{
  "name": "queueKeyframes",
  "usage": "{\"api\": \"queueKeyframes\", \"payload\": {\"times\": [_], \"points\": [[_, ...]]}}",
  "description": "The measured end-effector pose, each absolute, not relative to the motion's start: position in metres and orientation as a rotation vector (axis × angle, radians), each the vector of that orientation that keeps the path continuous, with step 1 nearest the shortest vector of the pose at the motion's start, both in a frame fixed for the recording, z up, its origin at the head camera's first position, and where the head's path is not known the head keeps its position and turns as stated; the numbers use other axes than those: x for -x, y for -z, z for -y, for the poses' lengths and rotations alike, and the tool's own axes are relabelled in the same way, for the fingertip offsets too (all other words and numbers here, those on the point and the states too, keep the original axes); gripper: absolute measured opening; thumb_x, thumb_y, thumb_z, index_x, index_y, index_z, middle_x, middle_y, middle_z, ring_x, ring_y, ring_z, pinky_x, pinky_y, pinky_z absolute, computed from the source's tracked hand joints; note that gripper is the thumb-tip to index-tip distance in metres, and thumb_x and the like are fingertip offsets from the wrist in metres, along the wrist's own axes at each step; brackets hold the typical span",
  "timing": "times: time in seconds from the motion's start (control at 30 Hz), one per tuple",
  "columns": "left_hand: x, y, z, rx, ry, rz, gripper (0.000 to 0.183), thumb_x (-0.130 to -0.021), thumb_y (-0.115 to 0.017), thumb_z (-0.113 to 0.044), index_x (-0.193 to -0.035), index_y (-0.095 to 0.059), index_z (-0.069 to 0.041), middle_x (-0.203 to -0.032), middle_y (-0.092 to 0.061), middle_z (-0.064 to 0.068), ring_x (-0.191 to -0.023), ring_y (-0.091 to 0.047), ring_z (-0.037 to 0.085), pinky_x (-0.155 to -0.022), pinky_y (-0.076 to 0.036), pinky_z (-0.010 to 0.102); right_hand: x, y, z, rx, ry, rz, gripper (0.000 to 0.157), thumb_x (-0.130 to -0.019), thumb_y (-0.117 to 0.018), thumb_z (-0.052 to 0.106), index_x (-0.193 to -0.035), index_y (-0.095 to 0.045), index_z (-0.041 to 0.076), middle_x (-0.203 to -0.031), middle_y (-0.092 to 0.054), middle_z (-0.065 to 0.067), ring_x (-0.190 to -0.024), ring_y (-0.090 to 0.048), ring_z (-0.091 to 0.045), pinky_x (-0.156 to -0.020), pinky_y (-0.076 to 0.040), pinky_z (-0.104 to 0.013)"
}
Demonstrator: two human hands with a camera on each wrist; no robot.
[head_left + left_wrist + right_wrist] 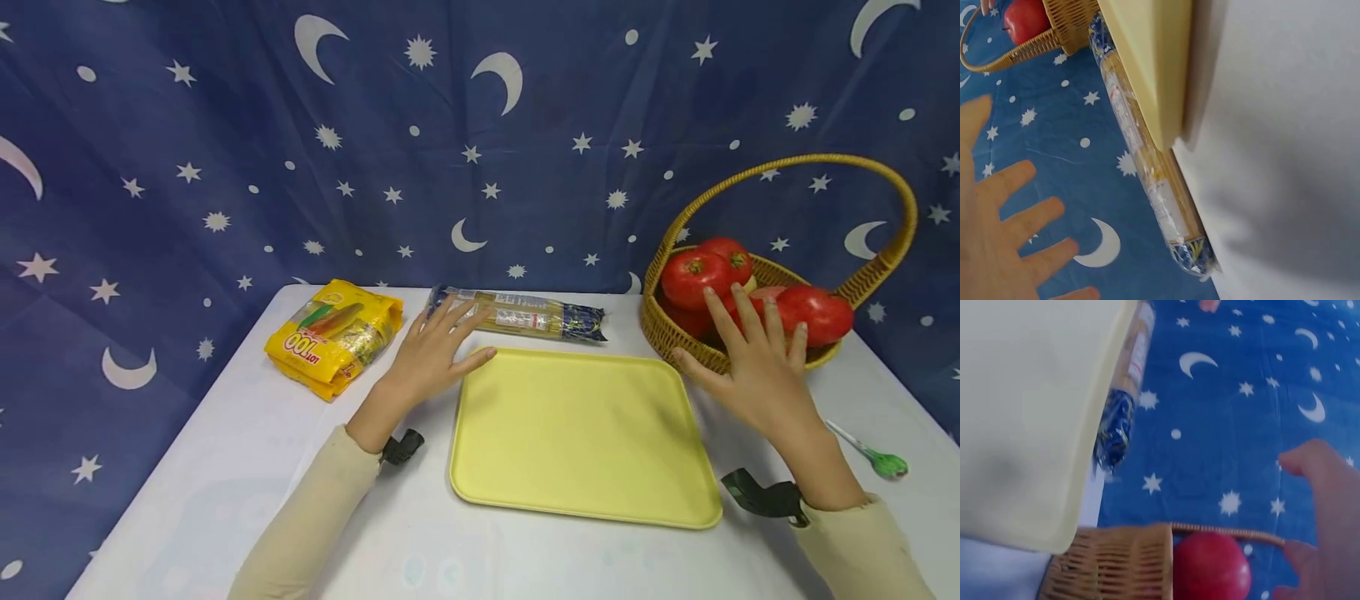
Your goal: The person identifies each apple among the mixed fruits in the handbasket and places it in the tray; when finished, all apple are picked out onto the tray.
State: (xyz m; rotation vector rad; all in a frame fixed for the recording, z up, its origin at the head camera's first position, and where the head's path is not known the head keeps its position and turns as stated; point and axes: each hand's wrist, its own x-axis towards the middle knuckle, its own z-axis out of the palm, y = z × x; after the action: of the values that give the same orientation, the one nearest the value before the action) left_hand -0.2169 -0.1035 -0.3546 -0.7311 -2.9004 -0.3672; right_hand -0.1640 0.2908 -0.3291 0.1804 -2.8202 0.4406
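Yellow tray (577,442) flat on the white table (360,542), mid-view, between left hand (427,358) and right hand (765,383). Behind it, along the back edge: long clear pack (525,319) with blue ends and straw-coloured sticks. Over on the left: yellow bag (330,333). Over on the right: wicker basket (667,337), with red fruit (693,279) inside.

Step in hand, by judgement: bare-handed hover near tray and basket, no grasp made. To do it well: hold palms level, go slowly, mind the tall arched handle of the basket, avoid knocking the tray rim with either thumb. For the smooth-looking fruit, probably best to curl fingers round the sides, not pinch at the tips. For the pack, better to grip mid-length, to limit drooping at the ends. For the tray, take opposite short rims and lift evenly.

Pose, left: raised near the tray's far left corner, back of hand upward, fingers spread and nearly straight, thumb out toward the tray. Across the pack in the head view, but apart from it in the left wrist view. Gripping nothing.

Pose, right: raised by the tray's right side, in front of the basket, fingers fanned, thumb out to the left. Overlapping the fruit in the head view; cannot tell about contact. Gripping nothing either.
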Motion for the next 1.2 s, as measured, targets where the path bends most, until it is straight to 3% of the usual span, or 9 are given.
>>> {"api": "queueKeyframes", "payload": {"times": [0.23,0.43,0.6,0.73,0.97,1.2], "points": [[0.223,0.363,0.114,0.794,0.381,2.895,0.075,-0.085,-0.065,-0.059,-0.146,-0.047,-0.019,-0.147,-0.048,0.007,-0.135,-0.043,0.031,-0.106,-0.039,0.056,0.167,0.330,-0.310,-0.144,-0.538,2.781,0.085,-0.094,-0.054,0.052,-0.158,-0.006,0.021,-0.163,0.004,-0.019,-0.146,0.013,-0.045,-0.108,0.018,-0.070],[0.226,0.368,0.125,0.900,0.602,2.997,0.071,-0.085,-0.069,-0.053,-0.145,-0.048,-0.020,-0.151,-0.044,0.007,-0.139,-0.039,0.029,-0.109,-0.034,0.059,0.171,0.335,-0.323,-0.121,-0.668,2.710,0.082,-0.095,-0.056,0.043,-0.158,-0.010,0.017,-0.162,0.001,-0.022,-0.146,0.009,-0.048,-0.110,0.012,-0.070],[0.228,0.370,0.130,1.008,0.854,3.065,0.076,-0.084,-0.072,-0.049,-0.148,-0.042,-0.021,-0.159,-0.028,0.008,-0.145,-0.028,0.030,-0.114,-0.026,0.059,0.178,0.338,-0.330,-0.067,-0.823,2.620,0.089,-0.089,-0.067,0.033,-0.158,-0.014,0.014,-0.162,-0.004,-0.021,-0.145,0.001,-0.051,-0.102,-0.008,-0.081],[0.230,0.374,0.133,1.069,1.036,3.106,0.081,-0.084,-0.075,-0.044,-0.151,-0.037,-0.019,-0.161,-0.019,0.010,-0.147,-0.020,0.030,-0.118,-0.022,0.054,0.181,0.340,-0.333,0.006,-0.859,2.565,0.092,-0.084,-0.073,0.028,-0.157,-0.019,0.012,-0.162,-0.011,-0.019,-0.145,-0.006,-0.049,-0.100,-0.016,-0.082],[0.237,0.384,0.137,1.089,1.142,3.102,0.082,-0.082,-0.079,-0.035,-0.150,-0.038,-0.014,-0.158,-0.026,0.011,-0.146,-0.023,0.029,-0.119,-0.022,0.049,0.181,0.343,-0.340,0.076,-0.878,2.550,0.090,-0.084,-0.074,0.023,-0.154,-0.022,0.005,-0.155,-0.019,-0.026,-0.140,-0.018,-0.049,-0.101,-0.023,-0.079],[0.242,0.389,0.141,1.120,1.118,3.058,0.077,-0.079,-0.083,-0.030,-0.144,-0.047,-0.011,-0.151,-0.040,0.010,-0.143,-0.031,0.029,-0.119,-0.025,0.046,0.183,0.339,-0.350,0.015,-0.885,2.578,0.087,-0.084,-0.075,0.021,-0.153,-0.025,0.004,-0.151,-0.026,-0.030,-0.138,-0.021,-0.052,-0.099,-0.026,-0.079]]}}
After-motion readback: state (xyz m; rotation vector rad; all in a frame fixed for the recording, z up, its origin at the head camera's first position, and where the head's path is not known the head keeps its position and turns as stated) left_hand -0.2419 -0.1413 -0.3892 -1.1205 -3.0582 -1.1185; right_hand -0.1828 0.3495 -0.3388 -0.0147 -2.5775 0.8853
